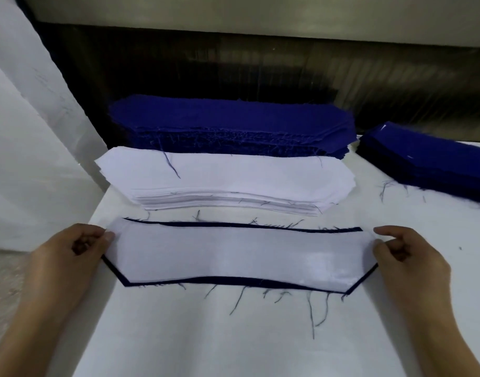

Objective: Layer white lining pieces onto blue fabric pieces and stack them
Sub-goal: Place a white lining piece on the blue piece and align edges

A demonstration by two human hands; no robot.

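A white lining piece (238,255) lies on a blue fabric piece (228,280) in front of me; only a thin blue border shows around it. My left hand (70,254) pinches the lining's left end. At the right end, my right hand (407,259) pinches it the same way. Behind it sits a stack of white lining pieces (225,180). Further back lies a thick stack of blue fabric pieces (228,118).
A second pile of blue pieces (429,159) lies at the right on the white table (233,336). Loose blue threads are scattered over the table. White cloth (24,159) hangs at the left. A dark wall runs behind the stacks.
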